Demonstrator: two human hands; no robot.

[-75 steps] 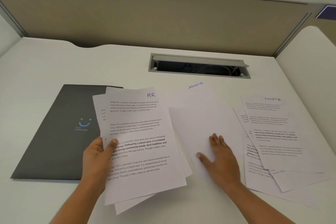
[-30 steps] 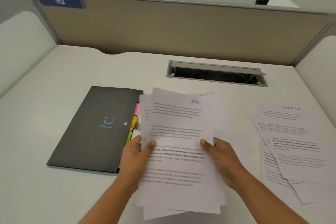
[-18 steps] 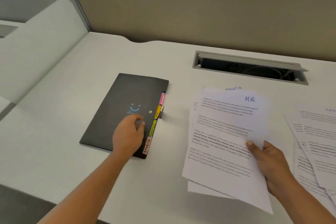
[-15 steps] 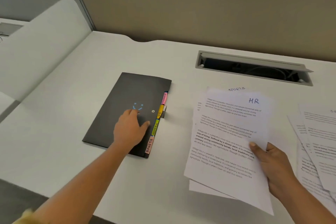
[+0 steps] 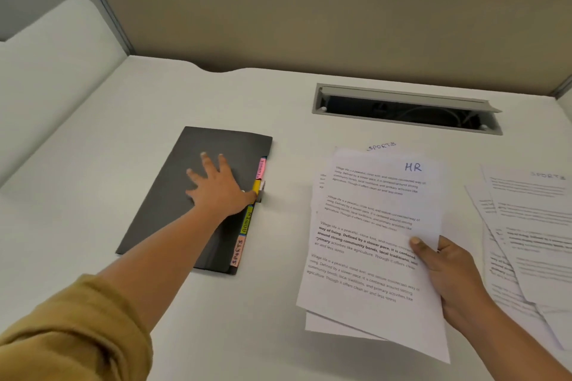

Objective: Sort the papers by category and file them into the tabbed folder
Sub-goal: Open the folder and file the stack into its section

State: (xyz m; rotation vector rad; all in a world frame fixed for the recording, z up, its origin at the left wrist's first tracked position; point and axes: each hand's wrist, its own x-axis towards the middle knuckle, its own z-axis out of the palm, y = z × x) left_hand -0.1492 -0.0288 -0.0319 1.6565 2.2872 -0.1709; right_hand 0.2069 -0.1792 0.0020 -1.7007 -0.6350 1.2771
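Note:
A black tabbed folder (image 5: 173, 195) lies closed on the white desk, its coloured tabs (image 5: 247, 219) (pink, yellow, green, salmon "SPORTS") along the right edge. My left hand (image 5: 216, 189) rests flat on its cover with fingers spread, the thumb at the yellow tab. My right hand (image 5: 445, 269) grips a small stack of printed sheets marked "HR" (image 5: 371, 241), held just above the desk to the right of the folder. A sheet marked "SPORTS" (image 5: 382, 146) peeks out behind that stack.
A fanned pile of sheets headed "SPORTS" (image 5: 532, 226) lies at the right edge. An open grey cable slot (image 5: 405, 108) is set into the desk behind the papers. A beige partition (image 5: 309, 25) with a "112" plate closes the back.
My left hand let go of the HR stack, moved left to the folder and now lies spread on its cover. My right hand kept the stack and carried it rightward.

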